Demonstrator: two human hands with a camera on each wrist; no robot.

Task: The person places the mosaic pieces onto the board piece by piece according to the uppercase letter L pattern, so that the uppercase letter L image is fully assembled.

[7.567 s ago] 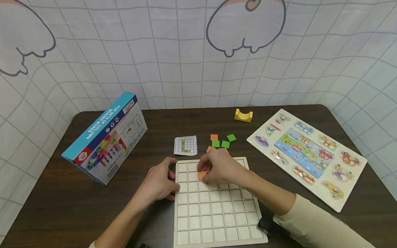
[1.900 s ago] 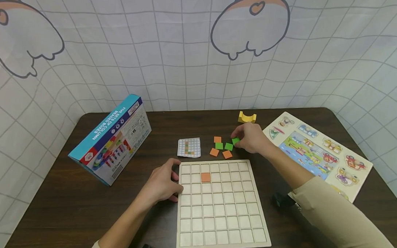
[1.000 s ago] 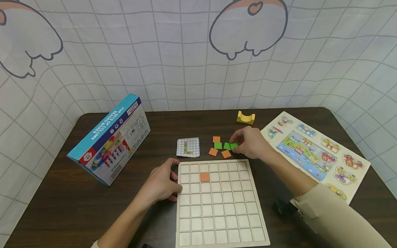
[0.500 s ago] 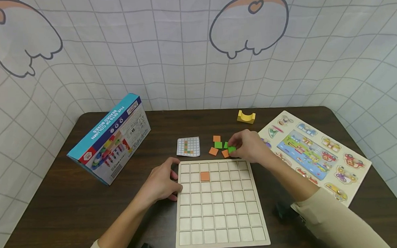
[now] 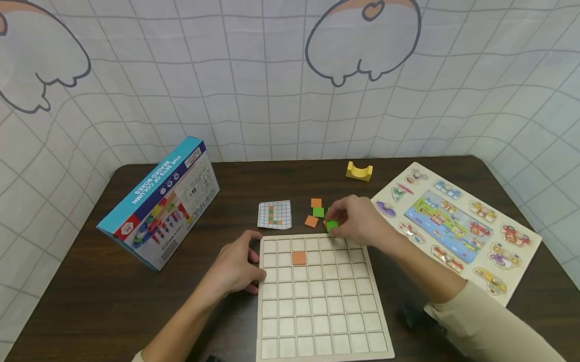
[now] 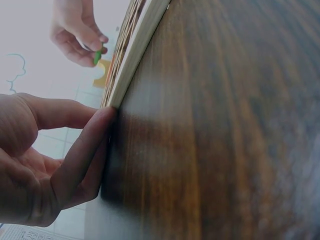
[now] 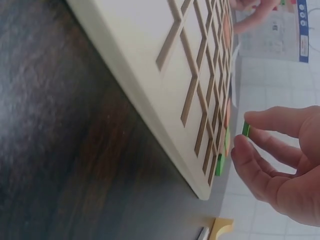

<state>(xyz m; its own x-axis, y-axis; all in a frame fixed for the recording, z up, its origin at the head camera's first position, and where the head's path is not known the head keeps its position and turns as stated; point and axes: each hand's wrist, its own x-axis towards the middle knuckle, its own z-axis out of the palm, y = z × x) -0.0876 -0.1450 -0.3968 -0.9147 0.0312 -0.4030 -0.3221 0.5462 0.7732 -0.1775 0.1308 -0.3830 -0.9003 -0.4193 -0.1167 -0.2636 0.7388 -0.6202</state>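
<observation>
A wooden grid board (image 5: 325, 299) lies flat on the table, with one orange square tile (image 5: 299, 258) in a cell of its second row. My left hand (image 5: 234, 265) rests its thumb and fingertips against the board's left edge; in the left wrist view the fingertips (image 6: 111, 114) touch that edge. My right hand (image 5: 360, 221) pinches a green square tile (image 5: 332, 225) between thumb and fingers, above the board's far edge. The right wrist view shows this green tile (image 7: 245, 129) edge-on, raised off the board. Loose orange (image 5: 311, 221) and green (image 5: 318, 212) tiles lie behind the board, some partly hidden by my right hand.
A small card printed with a coloured grid (image 5: 275, 214) lies behind the board. A blue-topped box (image 5: 159, 203) stands at left. A picture puzzle board (image 5: 461, 229) lies at right, under part of my right forearm's reach. A yellow arched block (image 5: 359, 171) sits near the back edge.
The orange tile pinched earlier now sits in its cell. My right hand has picked up a green tile and moved it left and nearer, toward the board. My left hand stays at the board's edge.
</observation>
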